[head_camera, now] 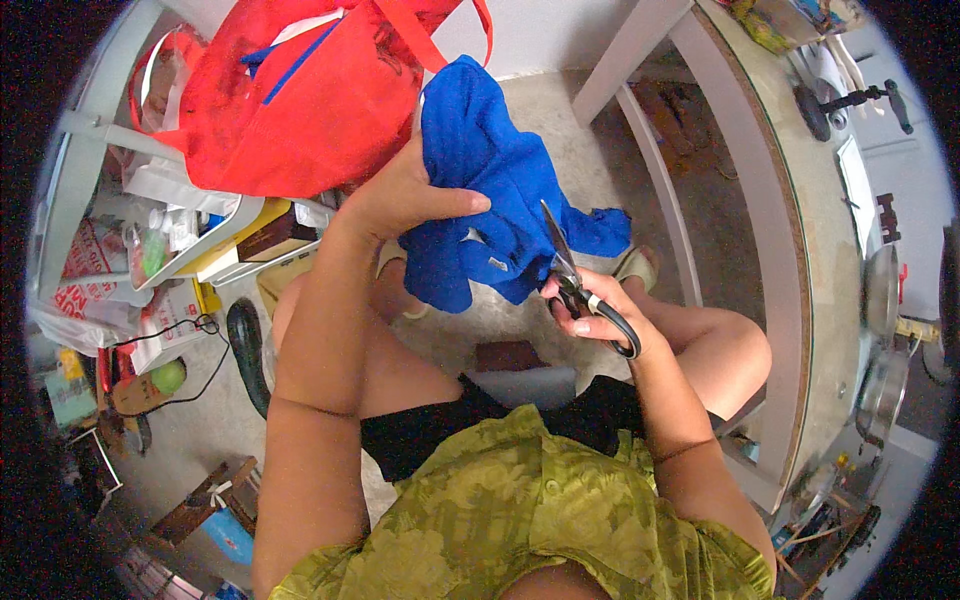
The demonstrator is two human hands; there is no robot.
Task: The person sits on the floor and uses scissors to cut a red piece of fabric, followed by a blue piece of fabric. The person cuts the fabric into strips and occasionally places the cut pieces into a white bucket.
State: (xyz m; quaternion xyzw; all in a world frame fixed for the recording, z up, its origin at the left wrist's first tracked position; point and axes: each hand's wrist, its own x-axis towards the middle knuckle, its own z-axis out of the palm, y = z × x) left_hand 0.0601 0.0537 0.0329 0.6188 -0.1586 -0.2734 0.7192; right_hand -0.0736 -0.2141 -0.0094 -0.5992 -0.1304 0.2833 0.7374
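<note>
A crumpled blue cloth garment [487, 172] hangs in front of me, gripped by my left hand [409, 187] with the thumb lying on top of the fabric. Its lower folds droop above the floor between my feet, and a small white tag [497, 264] shows on it. In my right hand [604, 307] is a pair of scissors [564, 247] with dark handles. Their blades point up and away from me and lie against the right side of the cloth; whether they are parted is hard to see. The left fingers are hidden behind the fabric.
A large red fabric bag [300, 112] stands at the far left, over a white shelf rack [217, 240] holding boxes and bottles. To my right runs a glass-topped table [817, 285] with pale legs. A dark green winter melon or similar gourd [247, 352] lies on the floor at left.
</note>
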